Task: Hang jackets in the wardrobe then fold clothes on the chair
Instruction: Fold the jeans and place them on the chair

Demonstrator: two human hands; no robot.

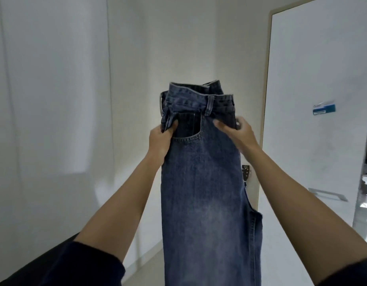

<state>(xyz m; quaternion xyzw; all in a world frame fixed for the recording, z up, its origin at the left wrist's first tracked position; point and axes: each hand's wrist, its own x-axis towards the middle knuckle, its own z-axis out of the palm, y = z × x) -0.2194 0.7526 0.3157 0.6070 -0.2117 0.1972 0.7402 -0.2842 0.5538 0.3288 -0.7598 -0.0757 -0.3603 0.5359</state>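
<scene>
- Wall (54, 100): white, fills the 9 o'clock half of the view. No chair or wardrobe that I can identify.
- Door (314, 79): white, at 3 o'clock, seems to stand ajar. Metal handle (328, 194) at about 4 o'clock, blue sticker (323, 107) above it.
- Jeans (201, 182): blue denim, held up in the air dead centre, waistband at 12, legs hanging straight down to 6 and out of frame. Looks already doubled lengthwise, leg on leg, pocket facing the camera.
- Left hand (161, 141): on the 9 o'clock edge just under the waistband, fingers (172, 125) curled round the denim, firm grip.
- Right hand (236, 133): on the 3 o'clock edge at about the same height, thumb on the front, other fingers behind the cloth, pinching it.
- Step, my read: folding phase, jeans mid-fold, jacket part likely done.
- Next move calls for: keep both edges level so the legs stay aligned, then bring hems up to the waistband or lay the jeans on a flat surface to halve them. Risk is the layers slipping apart if either grip loosens.
</scene>
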